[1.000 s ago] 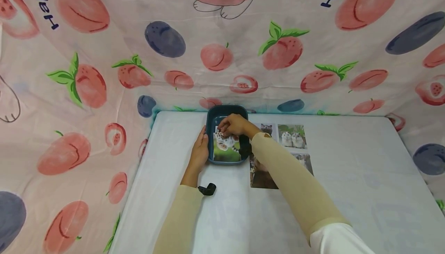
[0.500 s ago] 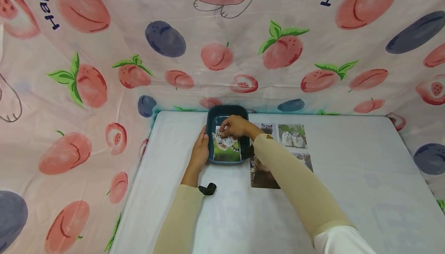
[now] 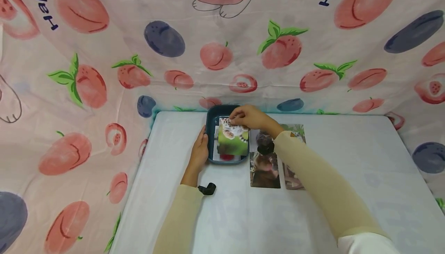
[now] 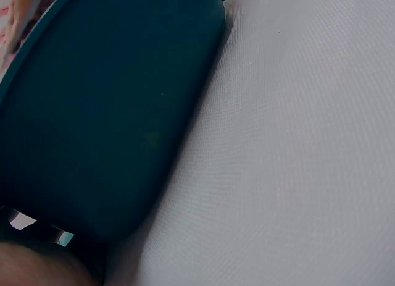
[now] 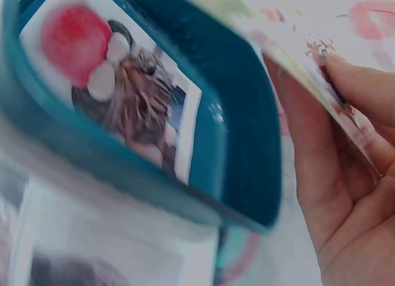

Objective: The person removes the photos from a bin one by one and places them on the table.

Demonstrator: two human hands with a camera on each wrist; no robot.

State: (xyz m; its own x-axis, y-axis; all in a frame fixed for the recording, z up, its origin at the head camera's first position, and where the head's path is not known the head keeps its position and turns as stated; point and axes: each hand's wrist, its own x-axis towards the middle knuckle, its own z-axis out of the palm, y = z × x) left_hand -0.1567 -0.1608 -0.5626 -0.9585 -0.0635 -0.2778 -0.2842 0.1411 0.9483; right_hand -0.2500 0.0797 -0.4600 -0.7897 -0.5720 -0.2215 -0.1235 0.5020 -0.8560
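My right hand (image 3: 252,117) pinches the top edge of a photo card (image 3: 232,142) showing a tiger cub on green. In the right wrist view the thumb and fingers grip this card (image 5: 290,48), seen almost edge-on, above a dark teal basket (image 5: 250,125). Inside the basket lies another photo card (image 5: 145,94), with a tabby animal and a red ball on it. My left hand (image 3: 199,151) lies along the basket's left side, its fingers fairly straight. The left wrist view shows the basket's outer wall (image 4: 111,100) and a blurred bit of that hand (image 4: 37,266).
Several photo cards lie right of the basket, among them a dark animal card (image 3: 265,174) and one partly under the right sleeve (image 3: 293,178). The white tabletop (image 3: 358,169) meets a fruit-print cloth (image 3: 222,80) at the back.
The right hand has lifted the tiger cub card from the basket's inside, up and to the right, uncovering the card beneath. The left hand has stayed against the basket.
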